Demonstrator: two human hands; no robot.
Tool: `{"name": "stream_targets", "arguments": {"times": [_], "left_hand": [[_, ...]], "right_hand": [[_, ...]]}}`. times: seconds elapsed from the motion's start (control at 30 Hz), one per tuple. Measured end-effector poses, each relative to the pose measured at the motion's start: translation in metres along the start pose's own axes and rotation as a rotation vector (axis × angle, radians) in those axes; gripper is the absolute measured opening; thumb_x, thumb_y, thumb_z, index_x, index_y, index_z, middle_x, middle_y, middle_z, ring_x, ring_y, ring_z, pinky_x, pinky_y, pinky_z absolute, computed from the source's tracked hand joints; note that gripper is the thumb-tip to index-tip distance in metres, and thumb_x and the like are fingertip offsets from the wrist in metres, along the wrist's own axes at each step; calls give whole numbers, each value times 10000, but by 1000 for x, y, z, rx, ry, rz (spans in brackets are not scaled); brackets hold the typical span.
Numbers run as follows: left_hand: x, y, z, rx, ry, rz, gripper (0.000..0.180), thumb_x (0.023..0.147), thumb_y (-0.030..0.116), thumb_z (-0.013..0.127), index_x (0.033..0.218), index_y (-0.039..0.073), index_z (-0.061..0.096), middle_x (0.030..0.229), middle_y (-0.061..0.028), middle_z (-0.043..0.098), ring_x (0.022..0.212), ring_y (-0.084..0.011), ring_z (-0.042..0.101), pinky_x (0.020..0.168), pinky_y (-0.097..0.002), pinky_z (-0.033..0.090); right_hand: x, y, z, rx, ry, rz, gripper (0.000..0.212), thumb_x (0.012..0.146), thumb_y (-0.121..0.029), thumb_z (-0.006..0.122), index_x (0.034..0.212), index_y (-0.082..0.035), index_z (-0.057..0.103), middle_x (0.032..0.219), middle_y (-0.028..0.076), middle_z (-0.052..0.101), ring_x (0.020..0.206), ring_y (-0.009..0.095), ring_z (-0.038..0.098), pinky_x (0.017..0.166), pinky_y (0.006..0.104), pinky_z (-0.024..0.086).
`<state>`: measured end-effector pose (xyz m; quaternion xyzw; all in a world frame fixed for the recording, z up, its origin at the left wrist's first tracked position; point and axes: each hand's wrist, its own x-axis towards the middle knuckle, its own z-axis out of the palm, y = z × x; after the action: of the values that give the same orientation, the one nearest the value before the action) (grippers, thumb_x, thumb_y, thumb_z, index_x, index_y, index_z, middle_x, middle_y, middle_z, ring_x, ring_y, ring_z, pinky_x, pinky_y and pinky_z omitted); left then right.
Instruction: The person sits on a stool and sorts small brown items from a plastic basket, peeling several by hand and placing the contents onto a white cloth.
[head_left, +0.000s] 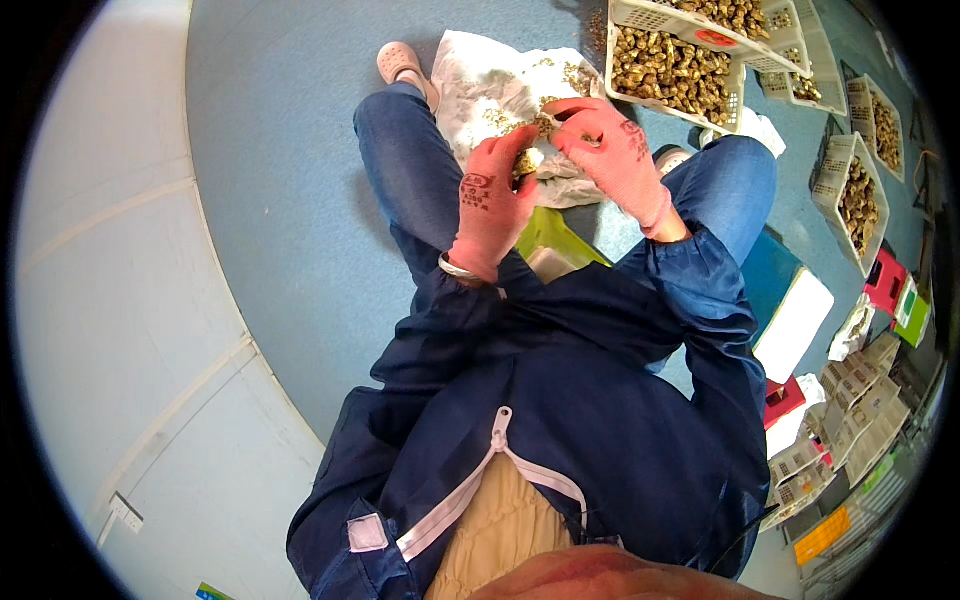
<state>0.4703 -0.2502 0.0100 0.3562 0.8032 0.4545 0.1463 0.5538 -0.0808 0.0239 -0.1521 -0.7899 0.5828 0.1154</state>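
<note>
Both hands wear pink-red knit gloves and work close together over a white cloth or sack on the floor between my legs. My left hand curls round a small brown and pale-yellow mushroom, part of it hidden by the fingers. Just to its right, my right hand has its fingertips pinched together; whatever sits between them is too small to make out. Brown scraps lie scattered over the white cloth. Below my hands, a yellow-green plastic tub or seat shows between my thighs.
At the upper right, a white plastic crate is full of brown mushrooms, with other crates behind it. Another filled crate stands further right. A blue and white box sits by my right leg. A pale wall runs along the left.
</note>
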Motion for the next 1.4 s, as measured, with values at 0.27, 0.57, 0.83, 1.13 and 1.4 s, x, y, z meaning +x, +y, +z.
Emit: {"name": "stream_targets", "arguments": {"times": [0.27,0.57,0.83,1.13,1.4], "left_hand": [[2,2,-1,40,4,19,514,743,-52,632,1238,80,594,1062,-94,603,918,-203,625,759,-278,505],[3,2,-2,16,-5,37,522,753,-51,623,1254,88,587,1056,-96,623,912,-195,629,757,-271,503],[5,1,-7,12,-38,42,522,767,-63,604,1268,82,581,1091,-90,631,957,-186,628,803,-267,497],[5,-7,-6,-190,-84,-64,488,801,-103,542,1274,18,557,1140,-96,634,1063,-158,610,940,-284,472],[7,-4,-8,-228,-64,-79,483,789,-96,515,1254,26,571,1109,-89,644,1030,-154,621,918,-277,478]], "right_hand": [[1,6,-2,-43,-1,-73,114,821,-122,645,876,-28,680,1117,78,653,979,217,617,811,306,483],[1,9,-9,-161,-62,-237,115,825,-120,630,882,-30,675,1121,80,640,989,250,604,838,321,478],[1,9,-5,-161,-61,-232,103,821,-118,633,871,-34,665,1092,69,638,985,249,598,835,327,479],[2,8,-6,-203,-134,-262,108,846,-143,619,886,-60,675,1082,71,634,971,247,600,814,326,484],[2,12,-14,-287,-104,-397,132,835,-148,617,916,-72,688,1108,61,631,1004,239,596,835,326,484]]}}
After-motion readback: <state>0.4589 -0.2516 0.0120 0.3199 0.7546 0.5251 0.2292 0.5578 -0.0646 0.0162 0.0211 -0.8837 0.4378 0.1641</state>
